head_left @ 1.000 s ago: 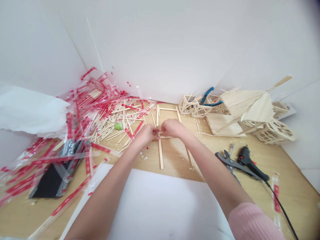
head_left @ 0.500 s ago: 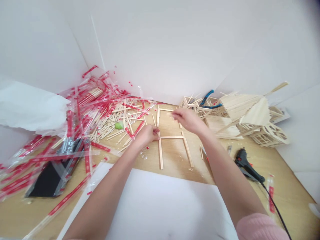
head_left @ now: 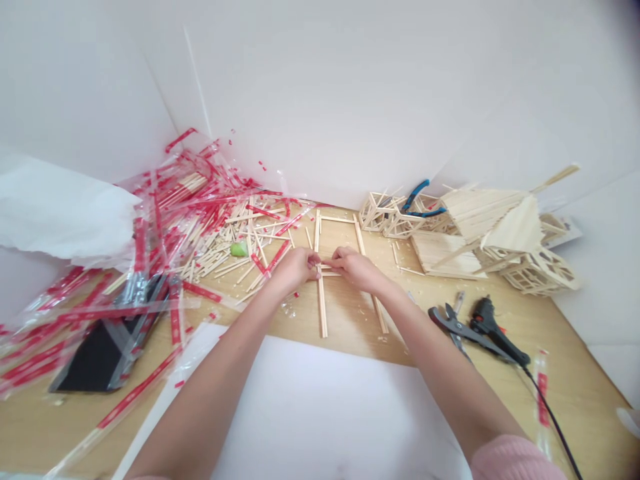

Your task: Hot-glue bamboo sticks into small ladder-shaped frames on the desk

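A ladder-like frame of thin wooden sticks (head_left: pixel 323 313) lies flat on the table in front of me, with a crossbar at its far end and another about midway. At the left rail, beside the middle crossbar, my left hand (head_left: pixel 299 268) is closed in a pinch on a wooden stick. My right hand (head_left: pixel 356 268) reaches over the right rail and is also closed, its fingertips close to the left ones. A thin stick shows between the two hands, just above the middle crossbar. The fingers partly hide the joint there.
Loose sticks and red-and-clear wrappers (head_left: pixel 210 160) heap up at left, with a green piece (head_left: pixel 239 249) among them. A glue gun (head_left: pixel 493 327) and pliers (head_left: pixel 450 323) lie at right. Blue-handled pliers (head_left: pixel 416 199) rest on wooden models (head_left: pixel 505 220). White paper (head_left: pixel 320 407) lies in front.
My right hand has moved left and nearer to me, from the frame's far right side to beside my left hand. My left hand has stayed at the left rail.
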`<act>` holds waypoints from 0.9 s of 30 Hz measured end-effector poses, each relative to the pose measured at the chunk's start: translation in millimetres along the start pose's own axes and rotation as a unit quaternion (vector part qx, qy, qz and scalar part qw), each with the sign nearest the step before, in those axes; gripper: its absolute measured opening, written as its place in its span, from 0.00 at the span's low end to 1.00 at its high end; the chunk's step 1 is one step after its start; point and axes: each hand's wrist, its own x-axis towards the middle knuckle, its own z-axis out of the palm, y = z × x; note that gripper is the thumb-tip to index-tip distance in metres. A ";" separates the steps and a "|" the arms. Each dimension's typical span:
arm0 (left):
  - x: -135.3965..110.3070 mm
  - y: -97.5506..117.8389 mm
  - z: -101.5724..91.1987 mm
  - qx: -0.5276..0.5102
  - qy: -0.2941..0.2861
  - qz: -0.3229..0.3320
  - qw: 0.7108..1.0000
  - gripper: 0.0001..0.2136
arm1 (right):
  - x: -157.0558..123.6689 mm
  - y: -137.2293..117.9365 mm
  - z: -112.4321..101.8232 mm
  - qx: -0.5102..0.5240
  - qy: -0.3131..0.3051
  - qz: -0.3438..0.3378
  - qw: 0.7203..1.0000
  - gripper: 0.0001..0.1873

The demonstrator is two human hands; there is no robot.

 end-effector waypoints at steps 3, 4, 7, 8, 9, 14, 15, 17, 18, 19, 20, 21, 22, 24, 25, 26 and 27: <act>1.3 -1.9 0.8 -0.002 -0.001 -0.002 1.000 0.17 | 1.3 3.8 5.8 0.018 0.008 -0.002 1.000 0.15; 1.7 -2.4 1.1 -0.001 0.000 -0.002 1.000 0.17 | 1.6 4.4 6.9 0.025 0.011 -0.003 1.000 0.15; 2.5 -2.6 1.5 0.002 -0.001 0.002 1.000 0.17 | 2.3 3.9 5.1 0.053 0.017 0.003 0.998 0.16; 2.5 -2.2 1.5 0.001 -0.003 0.002 1.000 0.17 | 2.4 3.3 2.7 0.067 0.022 0.012 0.997 0.16; 2.3 -1.8 1.4 0.000 -0.004 0.001 1.000 0.17 | 2.3 2.9 -0.3 0.081 0.029 0.023 0.996 0.16; 1.6 -1.3 -0.3 -0.009 -0.014 -0.002 1.000 0.18 | -2.1 3.1 -19.2 0.150 0.098 0.084 0.980 0.14; 1.4 -0.7 -1.5 -0.012 -0.015 -0.003 1.000 0.18 | -4.0 2.8 -22.6 0.170 0.119 0.096 0.973 0.13; -0.3 4.0 -5.6 -0.009 -0.004 -0.007 1.000 0.17 | -9.1 0.0 -28.3 0.223 0.164 0.122 0.953 0.13; -2.1 9.1 -8.3 -0.004 0.011 -0.010 1.000 0.16 | -12.3 -2.5 -30.5 0.256 0.184 0.137 0.939 0.13; -4.9 16.1 -11.3 0.000 0.030 -0.011 0.999 0.14 | -15.8 -5.8 -32.3 0.291 0.202 0.153 0.923 0.13; -8.5 25.0 -14.1 -0.004 0.048 -0.009 0.999 0.12 | -19.6 -9.7 -33.7 0.325 0.220 0.168 0.904 0.14; -13.0 35.4 -16.5 -0.023 0.062 -0.004 0.998 0.11 | -23.7 -14.0 -34.8 0.355 0.236 0.182 0.886 0.15; -18.2 46.7 -18.1 -0.064 0.058 0.008 0.996 0.10 | -27.8 -18.6 -35.6 0.381 0.251 0.195 0.868 0.15; -28.9 68.8 -18.1 -0.179 0.020 0.013 0.984 0.13 | -35.7 -27.7 -37.0 0.418 0.273 0.212 0.840 0.17; -33.8 78.2 -16.8 -0.221 0.011 0.007 0.975 0.14 | -39.2 -32.0 -37.8 0.431 0.278 0.218 0.830 0.17; -37.8 85.8 -14.7 -0.250 0.007 0.001 0.968 0.14 | -42.3 -36.1 -38.5 0.442 0.280 0.223 0.822 0.17; -40.9 91.5 -12.4 -0.272 0.008 -0.003 0.962 0.14 | -44.8 -39.9 -39.3 0.453 0.280 0.226 0.816 0.17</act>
